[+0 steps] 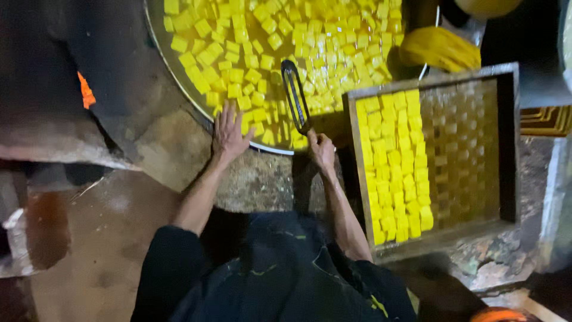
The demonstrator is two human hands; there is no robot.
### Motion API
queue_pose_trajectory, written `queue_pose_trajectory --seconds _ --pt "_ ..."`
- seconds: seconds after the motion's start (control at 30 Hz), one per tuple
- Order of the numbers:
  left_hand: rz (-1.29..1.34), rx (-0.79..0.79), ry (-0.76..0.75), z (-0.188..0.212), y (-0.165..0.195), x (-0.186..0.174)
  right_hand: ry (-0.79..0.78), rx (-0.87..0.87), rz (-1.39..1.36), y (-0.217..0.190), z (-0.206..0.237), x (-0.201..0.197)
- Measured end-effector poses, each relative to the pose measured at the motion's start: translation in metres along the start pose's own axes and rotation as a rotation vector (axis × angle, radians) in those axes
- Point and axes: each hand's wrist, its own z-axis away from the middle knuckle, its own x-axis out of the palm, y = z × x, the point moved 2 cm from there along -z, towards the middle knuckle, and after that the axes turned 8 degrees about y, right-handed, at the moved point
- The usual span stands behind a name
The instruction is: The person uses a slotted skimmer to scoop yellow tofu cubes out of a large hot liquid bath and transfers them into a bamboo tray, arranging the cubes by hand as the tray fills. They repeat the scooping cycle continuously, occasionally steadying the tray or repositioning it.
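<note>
Your right hand point(322, 149) is closed around the dark handle of a long skimmer point(295, 95), whose blade reaches toward 12 o'clock over the yellow cubes point(262, 42) floating in the pan point(179, 83). Your left hand point(229, 134) lies open, fingers spread, flat on the pan's near rim at about 7 o'clock of the pan, holding nothing. To my eye that is the weak spot: the liquid looks hot, and a palm on the rim could slip in or burn if you lean forward. The skimmer is held at its very end, so a loaded blade could tip and drop cubes or splash. At 3 o'clock of your right hand sits a wooden tray point(465, 74), its left half filled with cubes; it stands just beside the pan's edge, and a careless swing could knock it. An orange glow point(86, 90) shows at 9 o'clock, well apart from both hands.
</note>
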Motion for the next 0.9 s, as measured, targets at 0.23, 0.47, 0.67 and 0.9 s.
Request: queue_pose_trajectory --seconds 0.23,0.47,0.67,0.9 --pt "-0.014 -0.078 -0.141 0.0 -0.009 0.012 -0.116 0.197 0.109 -0.055 -0.06 0.039" --pt "0.001 -0.1 -0.166 -0.004 -0.014 0.011 -0.035 -0.163 0.143 -0.122 -0.165 0.09" --pt "-0.002 -0.09 -0.167 -0.013 -0.018 0.008 -0.065 -0.301 0.286 -0.176 -0.217 0.12" --pt "-0.003 -0.124 -0.161 -0.014 -0.017 0.008 -0.133 -0.157 -0.071 -0.162 -0.178 0.135"
